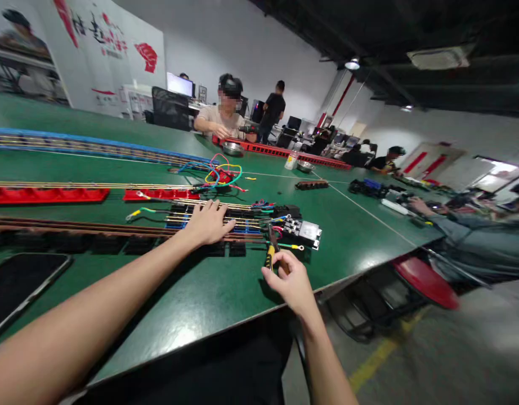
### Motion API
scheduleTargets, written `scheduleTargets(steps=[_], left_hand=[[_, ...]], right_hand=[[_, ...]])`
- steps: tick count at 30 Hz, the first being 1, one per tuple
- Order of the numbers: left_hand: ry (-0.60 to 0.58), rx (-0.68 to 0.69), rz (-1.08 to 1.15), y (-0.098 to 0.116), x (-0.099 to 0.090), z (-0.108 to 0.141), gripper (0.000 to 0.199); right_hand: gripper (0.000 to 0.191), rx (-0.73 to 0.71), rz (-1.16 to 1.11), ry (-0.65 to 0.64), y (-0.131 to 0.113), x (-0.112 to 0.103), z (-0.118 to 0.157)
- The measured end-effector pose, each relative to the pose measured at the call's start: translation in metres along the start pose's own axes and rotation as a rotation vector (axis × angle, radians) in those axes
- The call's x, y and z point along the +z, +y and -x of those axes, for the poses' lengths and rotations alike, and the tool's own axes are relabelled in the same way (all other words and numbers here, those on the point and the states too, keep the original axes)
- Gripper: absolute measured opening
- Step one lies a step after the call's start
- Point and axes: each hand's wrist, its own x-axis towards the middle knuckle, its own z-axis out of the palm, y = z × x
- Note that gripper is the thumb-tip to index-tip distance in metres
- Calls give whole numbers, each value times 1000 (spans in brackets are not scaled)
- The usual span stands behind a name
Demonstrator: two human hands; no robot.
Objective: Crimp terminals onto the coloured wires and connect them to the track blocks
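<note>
My left hand (209, 223) lies flat with its fingers spread on the rail assembly, a row of black and blue blocks with long brass rods (238, 206) running along it. In my right hand (291, 275) is a pair of pliers with yellow and black handles (269, 257), its jaws up against the right end of the assembly among thin wires. A silver and white connector block (309, 232) sits at that end. Just below it a green wire (290, 246) with a yellow sleeve and ring terminal sticks out to the right. My fingers partly cover the handles.
Red rail pieces (48, 195) and a blue rail (94, 148) lie beyond. Loose coloured wires (226, 173) are bunched behind the assembly. A dark phone-like slab (23, 287) lies at left. Across the table a person (226, 109) works with a red rail; another person's sleeve (474, 239) is at right.
</note>
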Motion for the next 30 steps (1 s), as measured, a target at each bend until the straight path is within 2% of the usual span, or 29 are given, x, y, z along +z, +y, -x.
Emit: scheduleTargets(steps=[13, 22, 26, 30], left_hand=[[-18, -12, 16, -1, -1, -1, 65], [-19, -18, 19, -1, -1, 0, 66], [-19, -16, 18, 0, -2, -1, 66], [-21, -16, 24, 0, -2, -1, 67]], right_hand=[[21, -70, 149, 45, -9, 5, 4], [19, -17, 111, 26, -8, 3, 4], [22, 49, 38, 27, -6, 0, 2], [29, 230, -206, -39, -7, -5, 0]])
